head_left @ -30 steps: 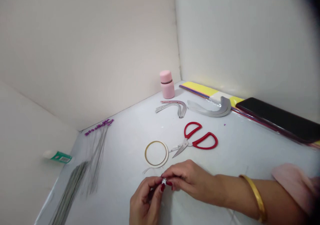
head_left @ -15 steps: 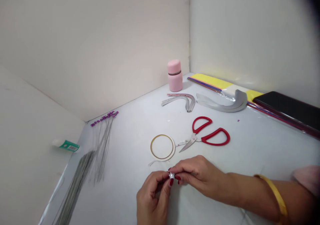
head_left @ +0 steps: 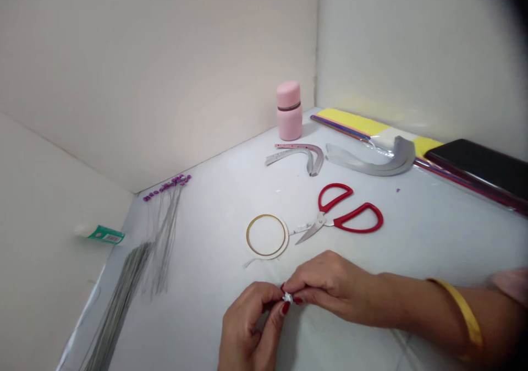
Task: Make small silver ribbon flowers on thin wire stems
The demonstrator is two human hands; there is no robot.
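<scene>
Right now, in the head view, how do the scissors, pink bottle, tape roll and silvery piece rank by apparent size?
1. Scissors
2. Tape roll and pink bottle: too alike to rank
3. Silvery piece

Hands [head_left: 333,284] farther from tape roll [head_left: 286,241]

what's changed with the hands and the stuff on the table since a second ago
The left hand and right hand have drawn slightly away from the tape roll; nothing was taken up or let go. The camera view shifted too, so things sit higher in the picture. Both hands still pinch the small silvery piece; the scissors and pink bottle stayed put.
</scene>
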